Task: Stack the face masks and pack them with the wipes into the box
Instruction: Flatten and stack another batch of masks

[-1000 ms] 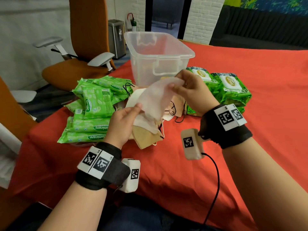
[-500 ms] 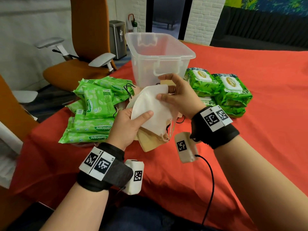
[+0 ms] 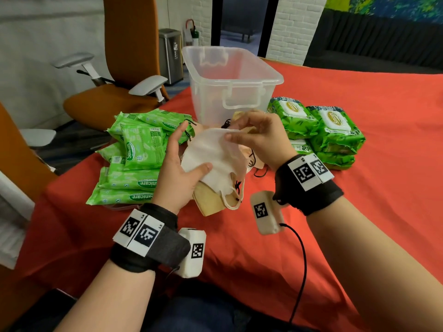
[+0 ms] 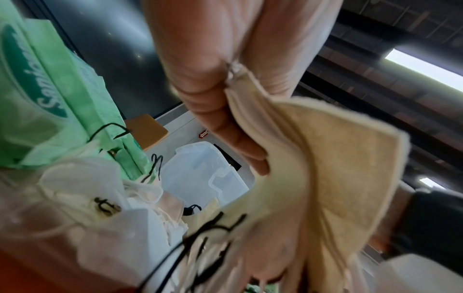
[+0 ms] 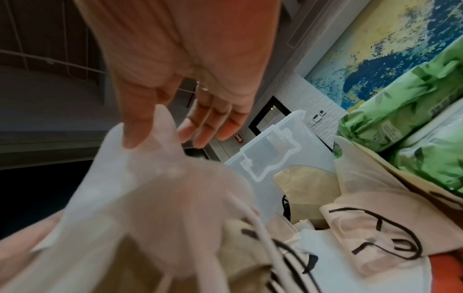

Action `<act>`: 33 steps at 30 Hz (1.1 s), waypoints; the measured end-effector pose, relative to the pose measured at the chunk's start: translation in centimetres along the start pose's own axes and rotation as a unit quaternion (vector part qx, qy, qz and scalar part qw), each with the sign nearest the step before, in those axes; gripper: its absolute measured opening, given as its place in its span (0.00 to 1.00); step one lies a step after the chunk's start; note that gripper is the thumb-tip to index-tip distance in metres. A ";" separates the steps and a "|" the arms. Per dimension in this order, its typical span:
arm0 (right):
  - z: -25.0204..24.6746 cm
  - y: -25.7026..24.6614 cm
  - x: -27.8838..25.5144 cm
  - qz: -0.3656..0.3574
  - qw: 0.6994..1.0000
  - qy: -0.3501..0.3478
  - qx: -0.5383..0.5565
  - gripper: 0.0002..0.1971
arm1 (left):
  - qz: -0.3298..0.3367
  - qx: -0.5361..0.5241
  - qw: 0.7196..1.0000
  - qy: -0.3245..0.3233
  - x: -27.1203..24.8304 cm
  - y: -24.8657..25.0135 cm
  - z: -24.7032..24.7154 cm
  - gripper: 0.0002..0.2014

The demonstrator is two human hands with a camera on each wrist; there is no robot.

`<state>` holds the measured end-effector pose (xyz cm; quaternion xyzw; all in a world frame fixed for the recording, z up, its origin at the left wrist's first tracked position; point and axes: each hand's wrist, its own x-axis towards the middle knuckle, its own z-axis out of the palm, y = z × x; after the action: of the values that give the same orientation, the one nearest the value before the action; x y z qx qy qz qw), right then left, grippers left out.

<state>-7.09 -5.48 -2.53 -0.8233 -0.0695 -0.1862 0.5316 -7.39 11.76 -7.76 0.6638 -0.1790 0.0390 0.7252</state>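
My left hand [image 3: 189,164] grips a small stack of face masks, thumb pressed on the white mask [image 3: 211,154] on top and a tan mask [image 3: 208,200] beneath. My right hand [image 3: 239,134] pinches the white mask's upper edge. In the left wrist view my fingers [image 4: 225,111] curl under the tan mask [image 4: 338,178]. In the right wrist view the thumb and fingers [image 5: 135,126] pinch the white mask [image 5: 155,188]. More masks [image 3: 254,159] lie loose on the table under my hands. The clear plastic box [image 3: 239,75] stands just behind, with nothing seen inside it.
Flat green wipes packs [image 3: 136,164] are piled to the left of the masks. Thick green wipes packs [image 3: 326,130] are stacked to the right of the box. The red tablecloth [image 3: 359,188] covers the table. An orange office chair [image 3: 115,92] stands off the left edge.
The white mask, held up and spread between both hands, has come down onto the tan mask in my left hand. My left thumb now presses it and my right hand pinches its top edge.
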 end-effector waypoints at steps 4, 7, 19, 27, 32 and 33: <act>0.4 0.0 -0.9 0.016 0.993 -0.116 0.025 0.09 | -0.003 0.007 1.000 0.006 0.2 -0.1 0.1 0.31; 0.3 0.5 -1.0 0.025 0.992 -0.116 -0.038 0.11 | -0.030 0.020 0.999 0.007 0.2 -0.4 0.3 0.20; -2.2 -0.1 -0.7 0.036 0.989 -0.020 0.139 0.16 | -0.055 0.012 0.998 -0.004 0.6 -0.3 -1.2 0.21; -0.3 0.2 -1.2 0.036 0.960 -0.207 -0.184 0.30 | -0.042 -0.012 0.999 -0.027 0.3 0.6 -0.1 0.12; 0.6 -0.7 -0.7 0.024 0.942 -0.223 -0.248 0.36 | -0.068 -0.066 0.994 -0.054 0.0 0.7 -0.2 0.08; 0.6 -1.0 -0.7 0.024 0.938 -0.224 -0.264 0.36 | -0.060 -0.045 0.995 -0.063 0.0 0.6 -0.2 0.06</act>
<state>-7.92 -4.44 -2.23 -0.9557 -0.1157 0.0043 0.2705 -7.56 12.03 -7.19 0.6409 -0.1853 -0.0546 0.7429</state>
